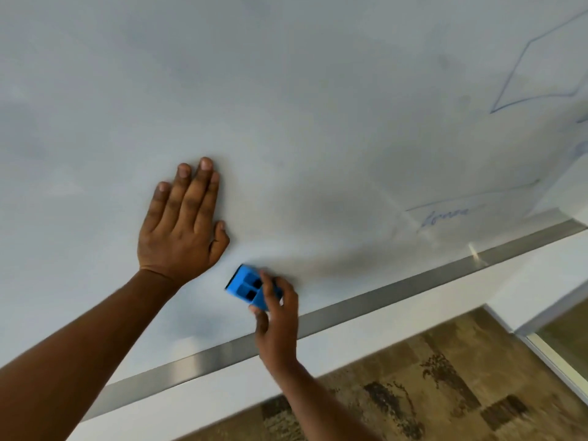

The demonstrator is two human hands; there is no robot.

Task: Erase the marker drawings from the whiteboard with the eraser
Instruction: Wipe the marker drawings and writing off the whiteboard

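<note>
Gripping a blue plastic eraser (248, 286) against the smooth whiteboard (286, 90), the right hand (278, 323) works low; the left hand (181, 224) lies flat, fingers spread, near blue outlines (521, 90).

My left hand (181, 224) is lying flat on the whiteboard (286, 90), fingers together. My right hand (276, 316) is pressing the blue eraser (246, 286) against it just right of that, near the metal bottom rail (397, 291). Blue marker drawings (509, 87) are showing far right.
</note>
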